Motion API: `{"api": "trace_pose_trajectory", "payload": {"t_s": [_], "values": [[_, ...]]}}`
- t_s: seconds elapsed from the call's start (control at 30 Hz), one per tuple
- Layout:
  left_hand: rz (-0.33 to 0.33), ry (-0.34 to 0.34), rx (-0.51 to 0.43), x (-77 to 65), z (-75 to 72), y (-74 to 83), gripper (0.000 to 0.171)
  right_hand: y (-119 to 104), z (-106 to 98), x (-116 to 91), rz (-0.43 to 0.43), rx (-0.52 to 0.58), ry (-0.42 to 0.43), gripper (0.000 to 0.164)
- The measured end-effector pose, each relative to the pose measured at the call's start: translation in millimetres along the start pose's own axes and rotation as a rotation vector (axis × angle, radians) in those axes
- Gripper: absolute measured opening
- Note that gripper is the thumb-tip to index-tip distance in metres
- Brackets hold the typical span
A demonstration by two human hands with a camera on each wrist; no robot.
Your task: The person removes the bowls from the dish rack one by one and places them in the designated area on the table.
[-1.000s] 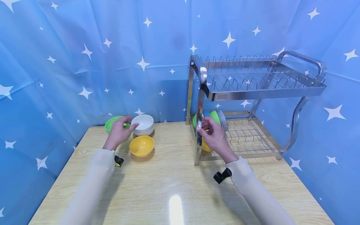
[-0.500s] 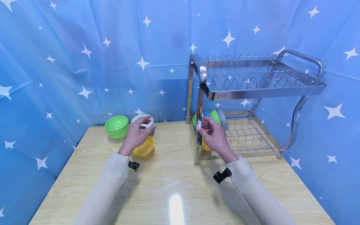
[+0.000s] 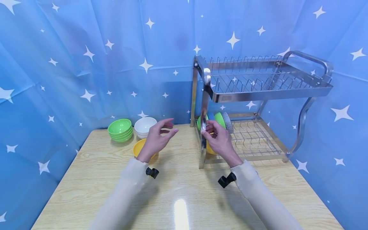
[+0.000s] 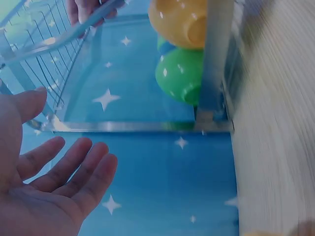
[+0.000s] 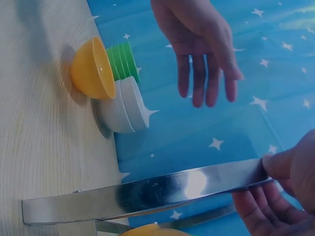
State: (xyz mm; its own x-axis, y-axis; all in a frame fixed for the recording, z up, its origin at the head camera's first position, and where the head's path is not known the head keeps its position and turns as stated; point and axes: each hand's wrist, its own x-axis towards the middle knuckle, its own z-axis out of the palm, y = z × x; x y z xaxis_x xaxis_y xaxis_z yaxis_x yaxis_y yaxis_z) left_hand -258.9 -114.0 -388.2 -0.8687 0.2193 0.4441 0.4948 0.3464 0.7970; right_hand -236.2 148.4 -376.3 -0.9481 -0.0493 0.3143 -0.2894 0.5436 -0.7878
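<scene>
My left hand (image 3: 157,138) is raised over the table between the bowls and the rack. Its fingers are loosely bent and hold nothing, and the palm shows in the left wrist view. With thumb and fingers, my right hand (image 3: 220,140) grips the front left post (image 5: 147,191) of a two-tier metal dish rack (image 3: 273,95). Left of it stand a stack of green bowls (image 3: 119,127), a stack of white bowls (image 3: 143,125) and a yellow bowl (image 3: 138,147), partly hidden by my left hand. On the lower tier, green (image 4: 179,73), yellow (image 4: 179,22) and grey-patterned bowls (image 3: 228,123) lie tilted.
The rack stands on the right of a wooden table (image 3: 161,198), its upper tier (image 3: 270,95) fitted with wire dividers. Blue curtains (image 3: 115,64) with white stars enclose the back and sides. A small black device (image 3: 227,180) sits at each wrist.
My left hand has moved right, from the green bowls past the white and yellow ones toward the rack. My right hand has stayed on the post.
</scene>
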Motion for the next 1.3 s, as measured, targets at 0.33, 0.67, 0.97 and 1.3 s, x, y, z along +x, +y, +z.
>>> {"api": "trace_pose_trajectory", "payload": {"t_s": [0.33, 0.67, 0.97, 1.3], "values": [[-0.021, -0.055, -0.045, 8.3, 30.8, 26.0, 0.047, 1, 0, -1, 0.008, -0.019, -0.007, 0.041], [0.044, -0.060, -0.062, 30.5, 64.0, 42.4, 0.044, 9, -5, -1, -0.070, -0.002, -0.009, 0.041], [0.029, -0.055, -0.047, 41.0, 79.3, 52.7, 0.045, 28, -26, -4, -0.087, -0.010, -0.011, 0.046], [0.010, 0.002, -0.048, 49.0, 86.5, 52.8, 0.025, 52, -36, -8, 0.089, -0.157, -0.169, 0.079]]}}
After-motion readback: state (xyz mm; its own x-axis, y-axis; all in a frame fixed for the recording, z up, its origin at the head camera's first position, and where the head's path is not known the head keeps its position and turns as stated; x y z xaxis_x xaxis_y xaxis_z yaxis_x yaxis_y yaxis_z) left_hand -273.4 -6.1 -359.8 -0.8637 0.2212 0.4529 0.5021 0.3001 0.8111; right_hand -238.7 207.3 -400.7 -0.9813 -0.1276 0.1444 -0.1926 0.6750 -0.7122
